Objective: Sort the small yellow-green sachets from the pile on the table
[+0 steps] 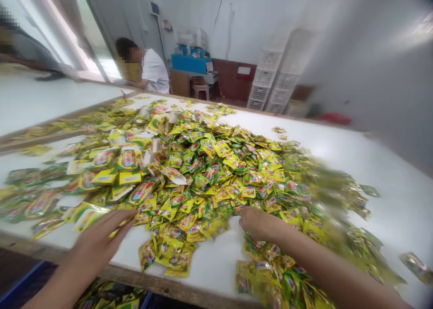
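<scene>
A wide heap of small yellow-and-green sachets (216, 164) covers the middle of the white table (216, 259). My left hand (103, 232) is at the heap's near left side, its thumb and fingers closed on a yellow sachet (118, 226) that shows between them. At the near edge of the heap, my right hand (259, 223) is curled with its fingertips among the sachets; what they grip, if anything, is hidden. Yellow-and-green cartons (130, 158) lie to the left, beyond my left hand.
Below the table's wooden edge (142, 282), a blue-rimmed bin (146, 300) holds more sachets. A person in a white shirt (156, 72) sits at the far side; another person (30, 52) is at far left. White crates (264, 79) stand stacked by the wall.
</scene>
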The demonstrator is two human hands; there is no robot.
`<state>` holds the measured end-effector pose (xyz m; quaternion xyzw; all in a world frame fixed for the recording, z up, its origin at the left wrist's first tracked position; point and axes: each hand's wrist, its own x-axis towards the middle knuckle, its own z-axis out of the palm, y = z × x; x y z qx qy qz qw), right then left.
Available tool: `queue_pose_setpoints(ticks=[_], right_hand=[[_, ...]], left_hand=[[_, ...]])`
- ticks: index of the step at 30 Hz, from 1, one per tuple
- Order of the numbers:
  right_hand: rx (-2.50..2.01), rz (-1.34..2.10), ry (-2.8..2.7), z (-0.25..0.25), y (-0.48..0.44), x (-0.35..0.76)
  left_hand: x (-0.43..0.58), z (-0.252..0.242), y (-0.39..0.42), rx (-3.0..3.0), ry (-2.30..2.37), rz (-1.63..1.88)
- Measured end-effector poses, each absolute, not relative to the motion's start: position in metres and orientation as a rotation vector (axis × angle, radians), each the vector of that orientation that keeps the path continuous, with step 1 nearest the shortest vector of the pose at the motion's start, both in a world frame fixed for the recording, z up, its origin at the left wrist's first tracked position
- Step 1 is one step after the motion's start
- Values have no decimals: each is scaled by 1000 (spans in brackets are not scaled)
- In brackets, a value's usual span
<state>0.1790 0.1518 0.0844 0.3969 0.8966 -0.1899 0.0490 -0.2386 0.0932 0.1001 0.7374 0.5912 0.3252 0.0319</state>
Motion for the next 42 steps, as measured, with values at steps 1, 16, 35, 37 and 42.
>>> queue_pose_setpoints(ticks=[1,16,35,37,42], right_hand=[[1200,-554,2750,84,149,183],[2544,-1653,2572,104,97,221],[2464,-1389,2518,68,97,182],[2427,-1399,2537,70,101,182],[2423,-1445,2702,76,107,174]], left_hand=[[-233,104,113,2404,1804,890],[-81,100,132,2124,1488,758],[44,34,76,2075,1816,750],[43,35,73,1957,1755,767],[20,43,69,1553,1353,824]])
